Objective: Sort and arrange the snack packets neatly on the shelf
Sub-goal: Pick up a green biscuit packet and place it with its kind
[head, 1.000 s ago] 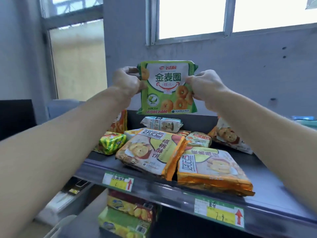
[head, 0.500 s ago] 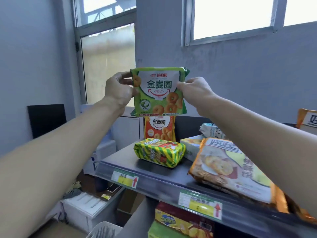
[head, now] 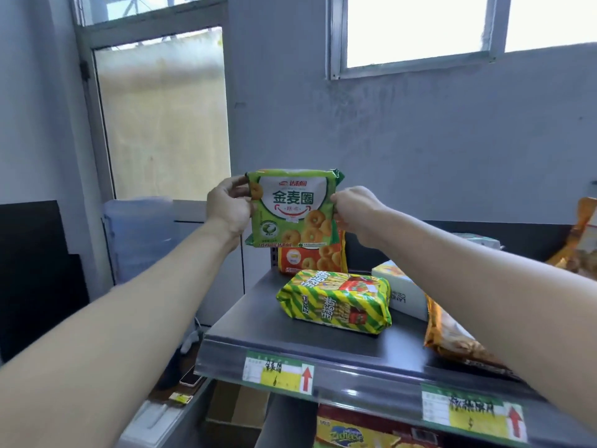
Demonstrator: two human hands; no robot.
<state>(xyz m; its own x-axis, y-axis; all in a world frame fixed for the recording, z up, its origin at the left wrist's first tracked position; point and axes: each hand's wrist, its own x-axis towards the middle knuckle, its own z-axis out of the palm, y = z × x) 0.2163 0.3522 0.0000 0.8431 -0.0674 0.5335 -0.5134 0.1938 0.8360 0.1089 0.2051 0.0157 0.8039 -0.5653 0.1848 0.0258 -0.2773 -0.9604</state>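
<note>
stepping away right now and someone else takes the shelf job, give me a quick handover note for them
Left grip: pinches the left edge of the green ring-biscuit packet.
Right grip: pinches its right edge.
The packet is held upright in the air above the back left corner of the shelf.
Done: an orange ring-biscuit packet stands upright at the back, right behind the held one.
Left: set the green packet down, probably beside the orange one; then tidy the striped packet, white box and gold packet, which lie loose on the shelf.
</note>
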